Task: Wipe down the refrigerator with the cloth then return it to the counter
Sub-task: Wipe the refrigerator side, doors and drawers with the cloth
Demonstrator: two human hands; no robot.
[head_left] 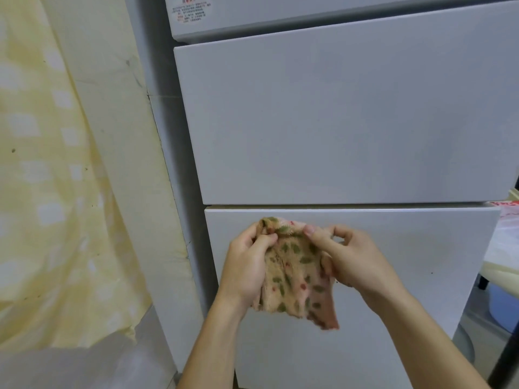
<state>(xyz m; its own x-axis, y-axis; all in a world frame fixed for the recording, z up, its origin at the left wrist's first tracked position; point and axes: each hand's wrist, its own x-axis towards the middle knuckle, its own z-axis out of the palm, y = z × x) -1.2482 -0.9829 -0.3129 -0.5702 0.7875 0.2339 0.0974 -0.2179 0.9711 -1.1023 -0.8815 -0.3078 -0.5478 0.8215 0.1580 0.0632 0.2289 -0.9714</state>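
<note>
A white refrigerator (337,122) with stacked drawer fronts fills the middle and right of the head view. In front of its lowest drawer I hold a beige cloth (295,273) patterned with green leaves and red dots. My left hand (247,265) grips the cloth's left edge with curled fingers. My right hand (348,256) pinches its upper right edge, and the cloth hangs bunched between both hands. The cloth does not touch the refrigerator.
A pale yellow patterned curtain (42,178) hangs at the left against a cream wall (126,136). At the right edge a table corner (502,265) with a red-and-white sheet sticks out, with a black leg (505,346) and a blue bin (500,307) below it.
</note>
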